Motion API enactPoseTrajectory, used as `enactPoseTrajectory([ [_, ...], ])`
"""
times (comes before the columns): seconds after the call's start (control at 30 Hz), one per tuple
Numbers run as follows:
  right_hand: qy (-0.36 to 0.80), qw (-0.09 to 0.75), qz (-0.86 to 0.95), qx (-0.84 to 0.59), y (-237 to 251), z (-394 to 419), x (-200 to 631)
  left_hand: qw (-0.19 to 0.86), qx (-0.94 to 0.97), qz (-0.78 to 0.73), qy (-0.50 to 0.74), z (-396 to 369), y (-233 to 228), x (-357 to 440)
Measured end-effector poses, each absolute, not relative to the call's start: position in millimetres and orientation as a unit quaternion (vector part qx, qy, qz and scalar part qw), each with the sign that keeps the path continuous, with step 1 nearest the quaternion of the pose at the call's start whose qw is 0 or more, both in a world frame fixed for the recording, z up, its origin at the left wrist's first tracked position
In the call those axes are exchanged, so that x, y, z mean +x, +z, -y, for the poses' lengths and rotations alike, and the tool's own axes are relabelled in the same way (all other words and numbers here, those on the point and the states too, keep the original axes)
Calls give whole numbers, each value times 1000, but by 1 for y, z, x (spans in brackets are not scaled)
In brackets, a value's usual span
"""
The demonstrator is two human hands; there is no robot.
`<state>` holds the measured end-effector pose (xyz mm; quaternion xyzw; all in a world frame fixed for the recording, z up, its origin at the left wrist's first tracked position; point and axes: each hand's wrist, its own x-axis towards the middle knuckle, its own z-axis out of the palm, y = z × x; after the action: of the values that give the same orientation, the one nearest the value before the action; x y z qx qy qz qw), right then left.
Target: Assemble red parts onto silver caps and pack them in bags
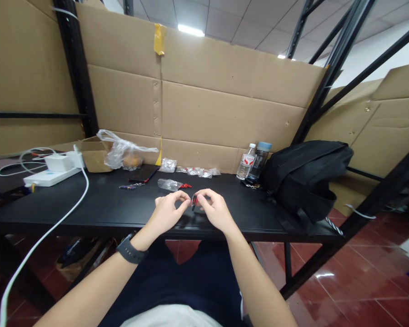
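Just above the front part of the black table (112,206), my right hand (215,210) pinches a small, flat red-and-black piece (194,202). Its exact kind is too small to tell. My left hand (170,210) is closed in a pinch at the left edge of that piece; what lies between its fingertips is hidden. Behind my hands lies a clear plastic bag (169,185) with a red item (186,185) at its right end. A dark strap-like piece with a small chain (132,186) lies to the left.
Small clear packets (199,171) line the cardboard wall (231,109). A water bottle (246,162), a blue-lidded bottle (260,161) and a black backpack (303,177) stand at right. At left are a power strip (52,176), its white cable (66,213), and a plastic bag (122,152).
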<state>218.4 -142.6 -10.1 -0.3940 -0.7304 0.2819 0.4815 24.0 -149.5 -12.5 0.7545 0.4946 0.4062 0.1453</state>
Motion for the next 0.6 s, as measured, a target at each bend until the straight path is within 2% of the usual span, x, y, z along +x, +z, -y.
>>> enactPoseTrajectory([
  [0.1, 362, 480, 700, -386, -14, 141, 214, 134, 753, -502, 404, 149, -13, 24],
  [0.23, 414, 506, 667, -357, -15, 142, 209, 129, 750, -507, 405, 151, -11, 25],
  [0.6, 404, 539, 634, -380, -16, 142, 204, 98, 737, -532, 406, 153, -11, 27],
])
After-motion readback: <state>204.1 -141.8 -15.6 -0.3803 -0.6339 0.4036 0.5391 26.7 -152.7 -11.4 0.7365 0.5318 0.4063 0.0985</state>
